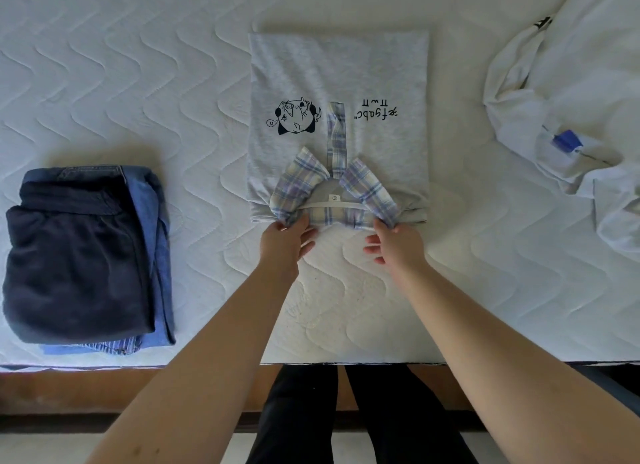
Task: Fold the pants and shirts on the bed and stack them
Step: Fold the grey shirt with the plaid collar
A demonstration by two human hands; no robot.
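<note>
On the bed (138, 82), straight before me, lies the grey shirt (337, 79), folded into a rectangle with its plaid collar (334, 193) at the edge nearest to me. Its cat drawing and black letters appear upside down from where I stand. My left hand (285, 242) pinches the left corner of the shirt at the collar, thumb and fingers closed on the cloth. My right hand (396, 243) pinches the right corner in the same manner, with some fingers a little spread below. Both hands are near each other, just at the near edge of the shirt, and my bare arms reach over the mattress.

To my left, well apart from the shirt, stands a stack of folded pants (86, 255); a dark navy piece is on top and blue pieces under it. To my right, a white garment (571, 100) lies crumpled and not folded, with a small blue tag on it.
</note>
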